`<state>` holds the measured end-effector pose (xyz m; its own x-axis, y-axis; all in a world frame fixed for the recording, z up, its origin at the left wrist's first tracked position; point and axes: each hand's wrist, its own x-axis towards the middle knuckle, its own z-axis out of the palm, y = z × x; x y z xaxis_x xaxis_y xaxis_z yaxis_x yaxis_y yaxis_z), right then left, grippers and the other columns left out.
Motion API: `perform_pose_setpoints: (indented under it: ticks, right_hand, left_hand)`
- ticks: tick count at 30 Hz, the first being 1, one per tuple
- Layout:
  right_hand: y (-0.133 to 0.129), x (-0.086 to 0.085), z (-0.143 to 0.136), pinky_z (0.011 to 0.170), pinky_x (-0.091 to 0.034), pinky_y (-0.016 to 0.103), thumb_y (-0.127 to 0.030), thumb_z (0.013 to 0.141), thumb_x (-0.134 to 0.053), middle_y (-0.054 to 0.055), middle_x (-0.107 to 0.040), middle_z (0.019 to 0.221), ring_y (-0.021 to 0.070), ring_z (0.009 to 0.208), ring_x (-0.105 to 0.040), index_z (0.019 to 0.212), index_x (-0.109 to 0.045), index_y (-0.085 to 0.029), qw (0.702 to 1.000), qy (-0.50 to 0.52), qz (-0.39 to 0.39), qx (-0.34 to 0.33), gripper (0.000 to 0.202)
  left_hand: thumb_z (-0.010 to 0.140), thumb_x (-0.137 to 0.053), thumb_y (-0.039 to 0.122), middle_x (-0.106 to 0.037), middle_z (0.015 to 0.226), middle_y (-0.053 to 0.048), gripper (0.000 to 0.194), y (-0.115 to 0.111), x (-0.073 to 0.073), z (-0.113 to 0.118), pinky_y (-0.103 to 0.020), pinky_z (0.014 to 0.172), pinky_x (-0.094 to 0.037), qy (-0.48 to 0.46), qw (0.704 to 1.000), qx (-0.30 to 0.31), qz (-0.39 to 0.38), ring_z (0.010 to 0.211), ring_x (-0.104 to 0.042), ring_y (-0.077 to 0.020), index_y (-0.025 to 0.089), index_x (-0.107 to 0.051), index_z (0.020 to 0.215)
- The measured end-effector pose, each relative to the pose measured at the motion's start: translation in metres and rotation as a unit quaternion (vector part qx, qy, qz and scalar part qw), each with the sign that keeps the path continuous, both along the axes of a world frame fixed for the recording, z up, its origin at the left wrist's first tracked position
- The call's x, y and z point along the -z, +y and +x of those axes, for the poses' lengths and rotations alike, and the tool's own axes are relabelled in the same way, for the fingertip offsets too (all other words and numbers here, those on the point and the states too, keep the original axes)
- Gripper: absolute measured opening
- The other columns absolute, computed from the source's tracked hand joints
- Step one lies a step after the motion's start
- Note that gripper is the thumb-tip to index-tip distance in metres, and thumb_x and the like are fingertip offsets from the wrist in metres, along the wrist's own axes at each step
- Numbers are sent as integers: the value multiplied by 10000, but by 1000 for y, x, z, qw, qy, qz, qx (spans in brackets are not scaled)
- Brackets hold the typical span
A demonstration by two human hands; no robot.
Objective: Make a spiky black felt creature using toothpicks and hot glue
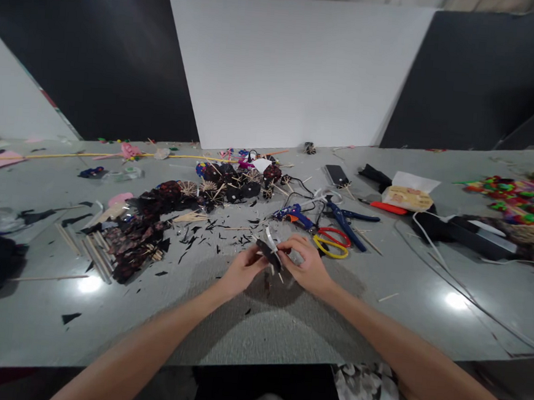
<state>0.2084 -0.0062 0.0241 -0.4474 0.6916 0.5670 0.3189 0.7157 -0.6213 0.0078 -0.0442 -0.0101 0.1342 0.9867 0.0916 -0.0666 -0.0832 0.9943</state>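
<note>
Between my two hands is a small dark round piece [269, 255] with thin wooden sticks poking out of it. My left hand [243, 271] pinches its left edge. At its right edge, the fingers of my right hand [306, 261] are closed on it, and a narrow white strip [271, 237] rises at the top. Whether the right fingers hold the strip or the dark piece is hard to see. Just beyond my hands lie a blue glue gun [293, 214], scissors with red and yellow handles [333, 242] and blue-handled pliers [346, 221].
Black scraps [199, 235] litter the table left of my hands. Behind them runs a heap of dark fabric pieces and sticks [144, 233]. A phone [336, 174], a pack of wipes [408, 197] and a white cable [463, 292] lie to the right. White and black boards [295, 73] stand behind.
</note>
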Motion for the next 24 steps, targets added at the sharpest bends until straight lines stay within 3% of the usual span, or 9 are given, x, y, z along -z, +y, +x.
perform_pose_setpoints:
  ticks: [3,9,17,24]
  right_hand:
    - [1,1,0,850,-413,374,-256,982,-609,27,-664,856,198,827,-624,977,-686,-225,1000,6,1,1,83]
    - [0,2,0,851,-420,362,-237,960,-614,28,-650,877,197,841,-618,991,-677,-218,1000,6,-19,-5,72]
    - [0,1,0,864,-411,366,-237,955,-615,28,-633,898,196,866,-606,990,-665,-217,999,3,-39,-12,64]
    - [-1,1,0,879,-413,373,-274,971,-603,31,-644,899,200,873,-618,1008,-649,-219,999,-4,-40,-11,80]
  left_hand:
    - [800,-786,483,-641,836,-12,396,-1,-1,1,-238,689,-447,-13,999,-29,12,781,-571,-157,172,-654,1007]
    - [782,-771,573,-483,638,57,448,1,1,3,-221,550,-348,-48,998,3,-29,562,-407,-95,171,-587,849]
    - [740,-780,450,-653,814,-18,342,0,-6,1,-249,674,-434,-4,1000,-10,-23,736,-540,-159,166,-687,907]
    - [781,-729,474,-612,739,1,338,3,-2,0,-233,650,-399,-1,1000,9,-22,683,-473,-133,141,-698,836]
